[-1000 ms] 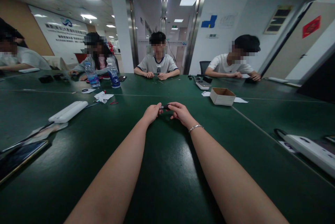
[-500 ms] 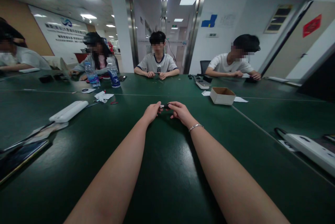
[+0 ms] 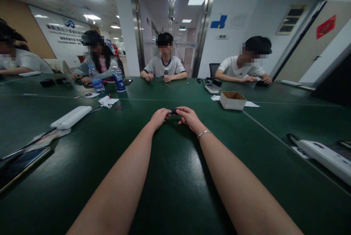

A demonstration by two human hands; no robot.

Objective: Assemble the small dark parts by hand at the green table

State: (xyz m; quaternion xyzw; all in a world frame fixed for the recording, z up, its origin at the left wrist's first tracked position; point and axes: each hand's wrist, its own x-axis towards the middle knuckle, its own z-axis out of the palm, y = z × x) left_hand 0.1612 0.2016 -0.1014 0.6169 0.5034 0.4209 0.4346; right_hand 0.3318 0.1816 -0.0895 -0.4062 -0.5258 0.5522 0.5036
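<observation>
Between my hands is a small dark cylinder [image 3: 173, 111] with a shiny metallic section toward its left end; its exact kind is too small to make out. My left hand [image 3: 159, 117] is closed, thumb and fingers pinching the metallic end. The dark end sits in the pinch of my right hand [image 3: 188, 118], which wears a silver bracelet [image 3: 205, 133] at the wrist. Fingers cover both ends of the cylinder. Both hands are just above or resting on the green table [image 3: 170, 176]; I cannot tell which.
A small open box [image 3: 233, 104] stands ahead on the right, near a power strip [image 3: 326, 158]. Leftward lie a white power strip [image 3: 71, 117], a phone [image 3: 22, 167] and crumpled paper [image 3: 108, 101]. Two bottles [image 3: 119, 80] stand beyond. Several people sit around the table.
My left hand's fingertips have shifted slightly over the cylinder's metallic end, so less of it shows. My right hand stays nearly still. The person opposite has moved their hands apart.
</observation>
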